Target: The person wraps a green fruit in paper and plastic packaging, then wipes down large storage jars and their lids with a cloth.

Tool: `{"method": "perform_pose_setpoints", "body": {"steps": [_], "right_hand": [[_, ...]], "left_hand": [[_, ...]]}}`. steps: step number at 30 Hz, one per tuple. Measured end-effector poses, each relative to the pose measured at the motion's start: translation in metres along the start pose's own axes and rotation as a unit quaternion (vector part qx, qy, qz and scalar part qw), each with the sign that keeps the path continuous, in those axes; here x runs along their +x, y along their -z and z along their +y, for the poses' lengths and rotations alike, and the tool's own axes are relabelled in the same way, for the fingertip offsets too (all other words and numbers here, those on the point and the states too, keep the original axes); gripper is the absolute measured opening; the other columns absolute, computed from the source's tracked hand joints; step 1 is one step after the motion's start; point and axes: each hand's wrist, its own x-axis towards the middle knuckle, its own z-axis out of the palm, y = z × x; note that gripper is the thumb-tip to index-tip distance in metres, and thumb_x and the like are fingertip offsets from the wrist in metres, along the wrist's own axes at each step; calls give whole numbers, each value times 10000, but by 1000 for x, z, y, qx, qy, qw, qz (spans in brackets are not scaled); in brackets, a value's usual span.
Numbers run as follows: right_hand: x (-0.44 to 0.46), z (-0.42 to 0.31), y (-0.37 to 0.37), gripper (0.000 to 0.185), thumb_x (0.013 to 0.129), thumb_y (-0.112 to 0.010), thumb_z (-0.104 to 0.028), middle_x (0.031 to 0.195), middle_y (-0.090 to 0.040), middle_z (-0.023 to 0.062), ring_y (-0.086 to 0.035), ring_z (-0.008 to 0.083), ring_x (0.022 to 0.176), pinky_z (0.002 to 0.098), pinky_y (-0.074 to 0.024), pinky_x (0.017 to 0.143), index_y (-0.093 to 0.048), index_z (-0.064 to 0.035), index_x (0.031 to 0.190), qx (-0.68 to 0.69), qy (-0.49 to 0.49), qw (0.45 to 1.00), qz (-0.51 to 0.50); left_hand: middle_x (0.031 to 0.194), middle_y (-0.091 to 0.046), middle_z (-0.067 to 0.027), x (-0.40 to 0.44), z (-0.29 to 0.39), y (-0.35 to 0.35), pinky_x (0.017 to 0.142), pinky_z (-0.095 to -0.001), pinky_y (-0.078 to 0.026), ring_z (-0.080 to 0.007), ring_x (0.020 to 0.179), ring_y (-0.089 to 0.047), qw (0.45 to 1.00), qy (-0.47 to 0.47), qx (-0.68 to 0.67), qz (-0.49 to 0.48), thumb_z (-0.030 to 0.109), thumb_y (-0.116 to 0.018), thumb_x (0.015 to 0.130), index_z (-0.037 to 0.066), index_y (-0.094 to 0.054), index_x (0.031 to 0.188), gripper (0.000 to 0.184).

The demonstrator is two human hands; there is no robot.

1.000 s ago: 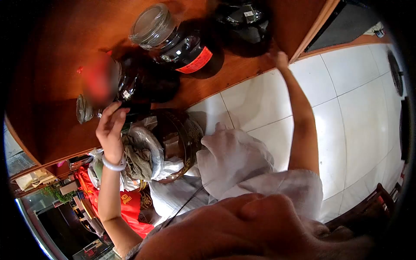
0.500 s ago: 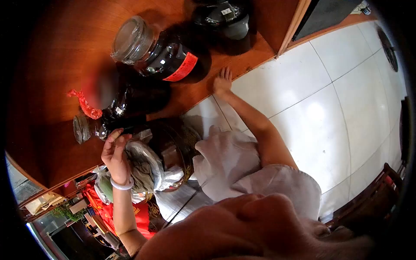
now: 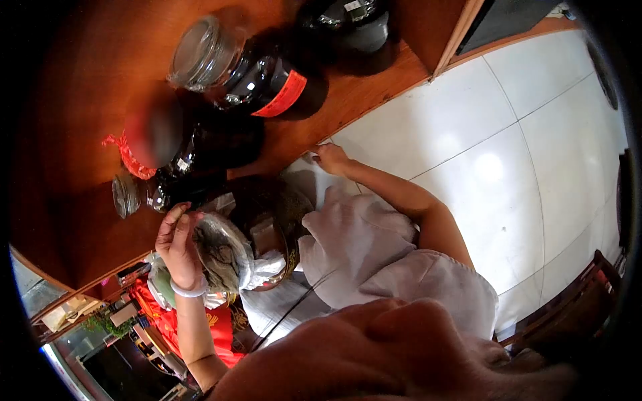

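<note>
My left hand [image 3: 177,244], with a pale bracelet at the wrist, is raised beside a small glass jar [image 3: 126,194]. Its fingers are loosely bent and a little apart, with nothing visible between them. Low at the front edge of the wooden shelf [image 3: 374,90] is my right hand [image 3: 331,159], its fingers curled; whatever they hold is too small to make out. Between my hands stands a large dark brown pot [image 3: 284,224], with clear plastic and a grey-green cloth [image 3: 221,257] on its top.
On the shelf stand a dark glass jar with a red label [image 3: 284,93], another dark jar [image 3: 354,30], and one with a red, blurred top [image 3: 144,137]. Pale floor tiles [image 3: 468,160] lie to the right. Red cloth [image 3: 214,327] and a dark wooden chair [image 3: 582,301] are lower down.
My right hand has swept leftward along the shelf edge, from flat with fingers spread to curled near the pot. My left hand has stayed by the small jar. The view has shifted slightly.
</note>
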Motion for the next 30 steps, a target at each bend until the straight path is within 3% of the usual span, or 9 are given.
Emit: {"method": "perform_pose_setpoints", "body": {"steps": [6, 9, 12, 13, 14, 18, 23, 25, 30], "right_hand": [[42, 134, 178, 376, 837, -447, -322, 696, -592, 197, -584, 318, 609, 407, -461, 519, -539, 40, 799, -59, -139, 877, 456], [83, 151, 158, 339, 847, -422, -268, 708, -611, 150, -592, 293, 623, 394, -461, 511, -556, 42, 879, 22, -154, 882, 445], [123, 148, 60, 465, 750, -525, -214, 888, -576, 246, -567, 276, 739, 346, -464, 665, -486, 117, 1074, -733, -255, 585, 236], [98, 117, 35, 457, 740, -529, -196, 938, -549, 275, -546, 325, 838, 392, -440, 733, -482, 115, 1071, -452, -168, 861, 162], [71, 84, 16, 450, 731, -534, -178, 988, -523, 305, -525, 374, 936, 438, -415, 801, -477, 114, 1068, -96, -52, 992, 59], [53, 48, 81, 358, 785, -513, -298, 923, -565, 260, -561, 333, 875, 400, -441, 787, -577, -19, 1001, -7, -64, 984, 164], [72, 229, 184, 339, 807, -517, -260, 899, -622, 149, -588, 230, 866, 292, -447, 785, -569, -39, 1059, -23, -121, 976, 179], [39, 252, 228, 254, 793, -481, -241, 833, -606, 184, -585, 349, 731, 415, -467, 664, -616, -46, 883, -101, -184, 862, 462], [-2, 191, 203, 286, 809, -492, -190, 907, -570, 230, -546, 392, 835, 430, -445, 721, -535, -28, 1041, -73, 16, 900, 429]], "left_hand": [[940, -592, -106, -10, -7, 15, 781, -316, -461, -197, 782, -583, 999, 19, -24, 17, 55, -546, 808, -17, -572, 965, 174], [927, -593, -99, -9, -13, 12, 770, -313, -464, -194, 768, -581, 999, 25, -39, 5, 56, -547, 810, -13, -574, 957, 165], [912, -595, -95, -4, -7, 1, 766, -308, -465, -188, 763, -579, 999, 19, -47, -19, 52, -542, 813, -11, -575, 946, 151], [907, -597, -95, -5, -4, -2, 764, -307, -465, -187, 763, -578, 999, 14, -35, -14, 51, -541, 813, -10, -575, 947, 151], [902, -599, -95, -6, -3, -3, 762, -306, -466, -185, 763, -578, 1000, 11, -23, -6, 50, -541, 813, -10, -575, 947, 151], [905, -600, -107, -9, 2, 3, 746, -303, -476, -187, 763, -584, 1000, -1, -26, -11, 47, -548, 807, -21, -572, 945, 155], [907, -600, -117, -19, 1, 12, 738, -297, -484, -185, 742, -589, 999, 7, -24, 21, 36, -534, 812, -27, -570, 939, 146], [911, -599, -118, -23, 2, 21, 732, -293, -486, -182, 738, -589, 999, 14, -16, 35, 35, -533, 811, -26, -570, 939, 146], [921, -593, -118, -19, -10, 36, 714, -281, -489, -173, 728, -587, 995, 9, -25, 98, 29, -515, 816, -28, -569, 944, 150]]}}
